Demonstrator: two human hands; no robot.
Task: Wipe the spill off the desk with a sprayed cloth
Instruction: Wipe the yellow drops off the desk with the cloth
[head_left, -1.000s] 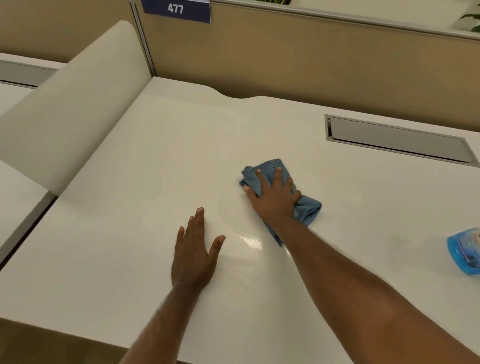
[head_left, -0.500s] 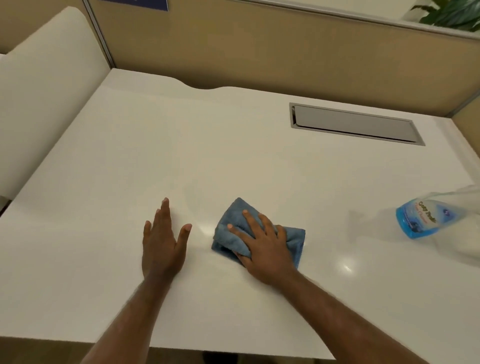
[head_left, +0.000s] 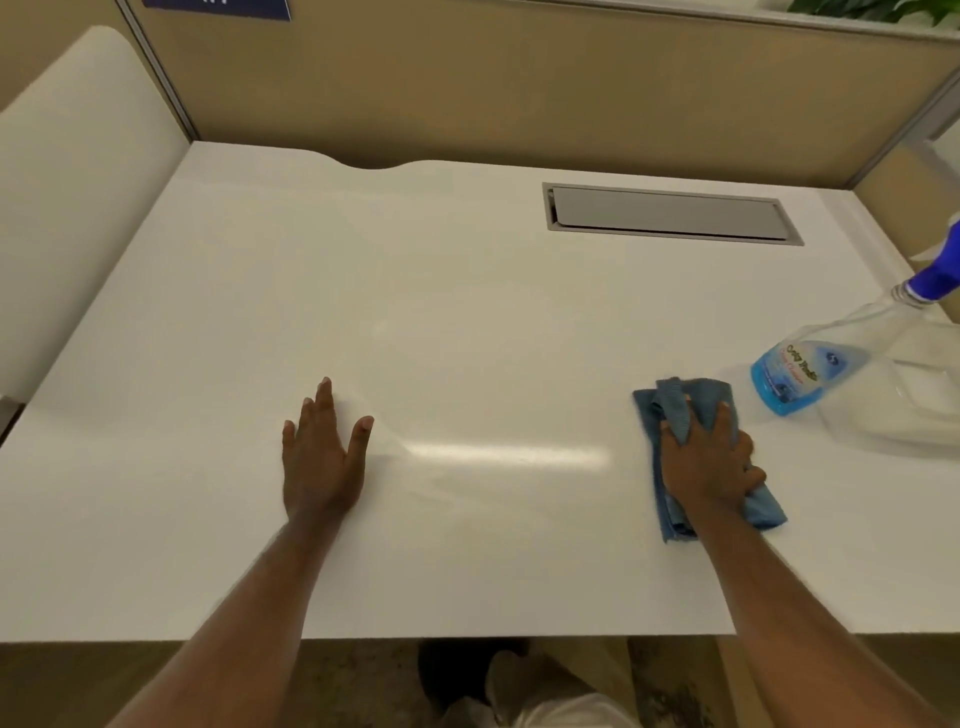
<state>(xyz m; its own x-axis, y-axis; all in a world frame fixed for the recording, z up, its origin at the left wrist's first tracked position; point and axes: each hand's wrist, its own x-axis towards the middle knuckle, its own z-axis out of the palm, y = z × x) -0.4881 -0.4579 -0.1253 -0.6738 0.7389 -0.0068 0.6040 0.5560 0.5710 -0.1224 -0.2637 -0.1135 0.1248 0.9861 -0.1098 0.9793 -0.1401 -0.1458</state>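
Observation:
My right hand presses down on a bunched blue cloth on the white desk, toward its right side, with fingers curled over the fabric. My left hand lies flat on the desk with fingers spread, holding nothing. Between the two hands a faint wet sheen reflects the ceiling light. A clear spray bottle with a blue label and blue nozzle lies just right of the cloth, close to my right fingertips.
A grey cable-tray lid is set into the desk at the back right. Tan partition walls close the back and right. A white divider panel rises on the left. The desk's front edge runs below my forearms.
My right hand has dragged the cloth from beside my left hand across to the right, next to the spray bottle. My left hand has stayed flat in place.

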